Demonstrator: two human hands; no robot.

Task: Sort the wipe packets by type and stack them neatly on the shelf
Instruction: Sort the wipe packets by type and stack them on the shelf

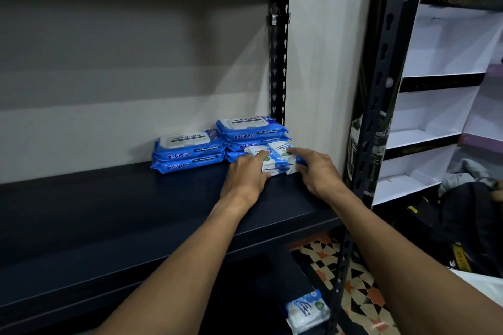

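Note:
Two stacks of blue Antabax wipe packets stand at the back right of the dark shelf (136,226): a lower stack of two (187,152) on the left and a taller stack (251,132) beside the rear post. In front of the taller stack lies a small pile of white-and-light-blue wipe packets (277,160). My left hand (247,174) grips the pile's left end, thumb on top. My right hand (317,171) holds its right end, index finger lying on the top packet.
A black slotted upright (373,128) stands just right of my right arm, with a pale side panel behind it. One more white-and-blue packet (307,310) lies on the lower level. White shelves and a dark backpack (468,226) are at the right.

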